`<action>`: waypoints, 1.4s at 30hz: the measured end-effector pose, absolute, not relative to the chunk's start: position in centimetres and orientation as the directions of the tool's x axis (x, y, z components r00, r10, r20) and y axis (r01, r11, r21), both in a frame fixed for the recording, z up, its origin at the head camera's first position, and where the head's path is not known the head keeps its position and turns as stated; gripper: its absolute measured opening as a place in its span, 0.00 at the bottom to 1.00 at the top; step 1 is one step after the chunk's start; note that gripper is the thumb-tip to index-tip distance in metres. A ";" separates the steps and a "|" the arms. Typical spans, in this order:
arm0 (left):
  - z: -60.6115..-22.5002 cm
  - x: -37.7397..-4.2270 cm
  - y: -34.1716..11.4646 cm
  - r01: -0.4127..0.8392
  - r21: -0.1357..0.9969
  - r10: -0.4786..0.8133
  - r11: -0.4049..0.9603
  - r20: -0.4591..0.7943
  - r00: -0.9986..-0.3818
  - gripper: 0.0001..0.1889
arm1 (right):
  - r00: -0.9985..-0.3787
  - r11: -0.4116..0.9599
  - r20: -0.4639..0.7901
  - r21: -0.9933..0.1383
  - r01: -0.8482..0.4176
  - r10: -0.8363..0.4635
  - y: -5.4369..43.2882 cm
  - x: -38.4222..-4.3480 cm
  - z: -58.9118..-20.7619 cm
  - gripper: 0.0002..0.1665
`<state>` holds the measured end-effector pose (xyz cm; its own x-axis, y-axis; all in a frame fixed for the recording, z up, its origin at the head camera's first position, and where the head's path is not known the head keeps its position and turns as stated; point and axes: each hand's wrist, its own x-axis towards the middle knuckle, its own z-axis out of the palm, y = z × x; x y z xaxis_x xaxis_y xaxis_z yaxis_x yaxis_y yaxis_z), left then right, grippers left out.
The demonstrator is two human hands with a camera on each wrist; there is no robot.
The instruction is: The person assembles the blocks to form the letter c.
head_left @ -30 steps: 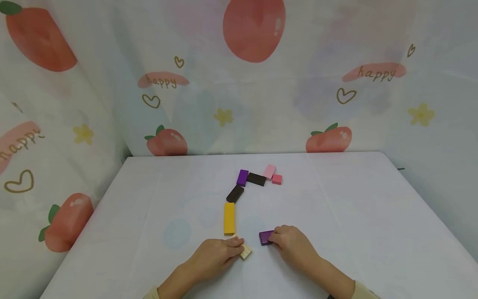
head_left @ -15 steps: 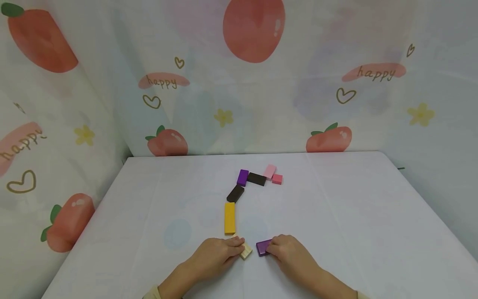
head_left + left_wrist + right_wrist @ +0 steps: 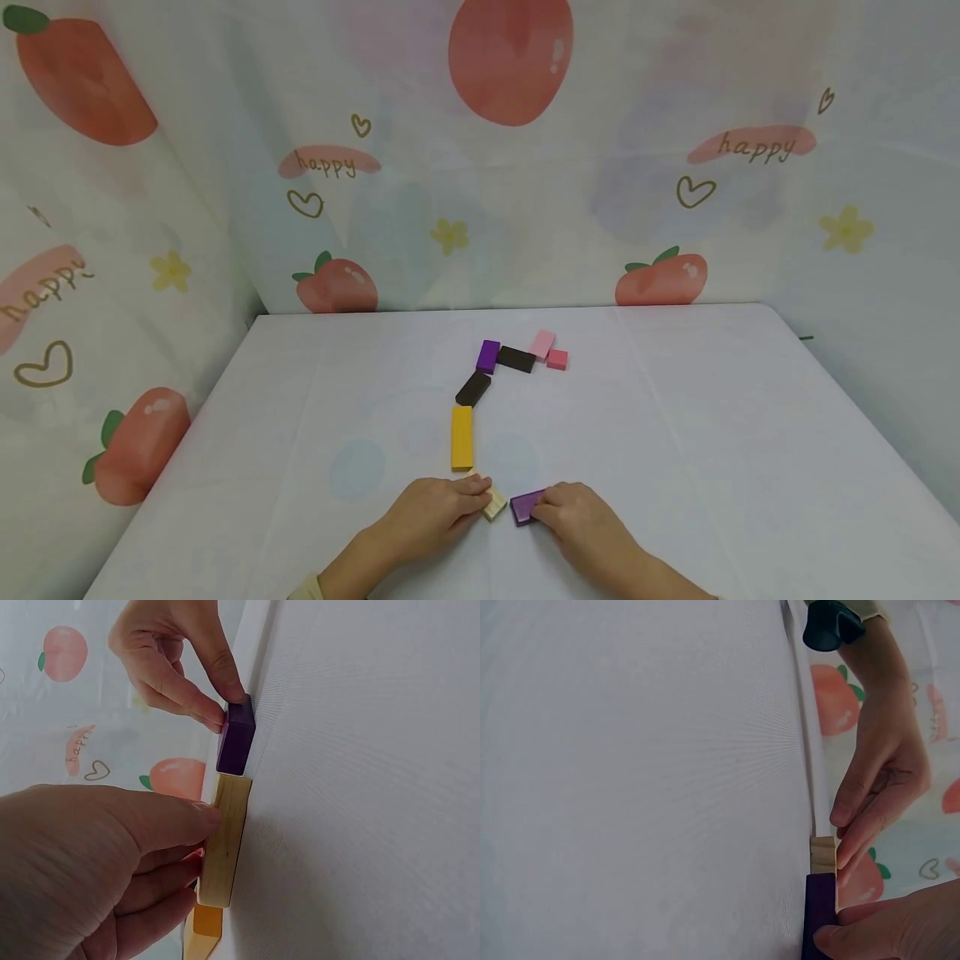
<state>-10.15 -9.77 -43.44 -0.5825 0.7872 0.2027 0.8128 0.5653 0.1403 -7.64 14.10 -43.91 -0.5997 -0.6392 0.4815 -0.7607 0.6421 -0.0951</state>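
My left hand holds a pale wooden block flat on the table, thumb and fingers at its edge and top. Between the thumb and fingers of my right hand is a purple block, pinched at its right part. In the head view the two blocks lie almost end to end, with a very narrow gap. The left wrist view has the purple block just beyond the wooden block. A yellow block lies at the wooden block's far end.
Beyond the yellow block, a bent line continues with a black block, a purple block, another black block, a light pink block and a small red-pink block. Printed cloth hangs behind the white table.
My right hand has slid the purple block toward me and slightly left, bringing it close to the wooden block's near end. The left hand and the other blocks stay in place.
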 end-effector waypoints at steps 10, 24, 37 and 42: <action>-43.2 -10.1 -9.8 0.807 0.145 0.785 0.573 0.188 -0.591 0.14 | -0.599 0.656 0.500 -0.079 -0.750 -0.625 13.8 -7.5 -44.0 0.10; -43.3 -10.1 -9.6 0.793 0.163 0.775 0.587 0.171 -0.608 0.14 | -0.593 0.675 0.517 -0.040 -0.737 -0.617 13.2 -7.0 -44.0 0.10; -43.4 -10.0 -9.7 0.796 0.168 0.775 0.582 0.183 -0.605 0.14 | -0.609 0.678 0.467 -0.027 -0.735 -0.641 13.1 -6.3 -43.7 0.08; -43.4 -10.1 -9.8 0.790 0.177 0.773 0.586 0.168 -0.611 0.14 | -0.609 0.678 0.466 -0.026 -0.735 -0.642 13.0 -6.3 -43.6 0.08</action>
<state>-10.06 -9.76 -43.35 -0.6113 0.7734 0.1677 0.7905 0.5864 0.1768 -6.33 13.02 -43.64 -0.6086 -0.6424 0.4658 -0.7350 0.6776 -0.0258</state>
